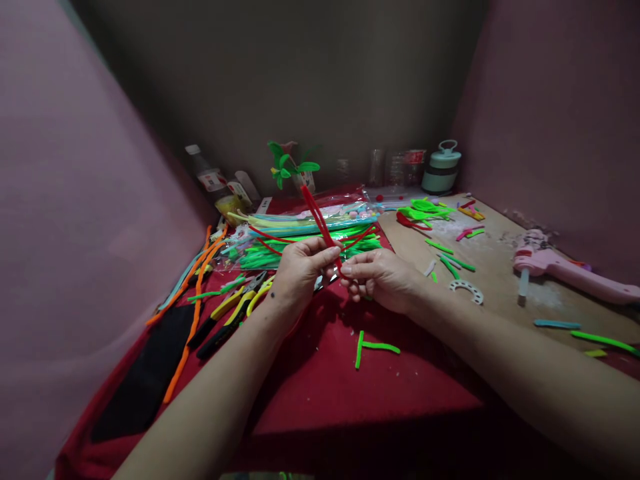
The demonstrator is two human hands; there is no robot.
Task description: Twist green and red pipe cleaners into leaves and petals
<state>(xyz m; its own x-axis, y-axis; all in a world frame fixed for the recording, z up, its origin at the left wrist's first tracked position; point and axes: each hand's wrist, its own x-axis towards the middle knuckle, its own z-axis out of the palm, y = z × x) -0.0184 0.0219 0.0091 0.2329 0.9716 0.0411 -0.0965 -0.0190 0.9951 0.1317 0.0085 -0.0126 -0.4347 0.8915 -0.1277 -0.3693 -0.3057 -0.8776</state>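
Observation:
My left hand [299, 268] and my right hand [379, 277] meet above the red cloth [320, 380], both pinching a bundle of red pipe cleaners [316, 217]. The red stems stick up and away from my fingers, and some loop back toward the packets behind. Each hand's fingers are closed on the stems. Two short green pipe cleaner pieces [373, 347] lie on the cloth just below my hands.
Clear packets of green and pale pipe cleaners [305, 233] lie behind my hands. Yellow-handled pliers [235, 313] and orange stems [197, 300] lie left. A pink glue gun [565, 267] and green offcuts [453, 261] rest on the brown board right. Jars and a mint container [441, 170] stand at the back wall.

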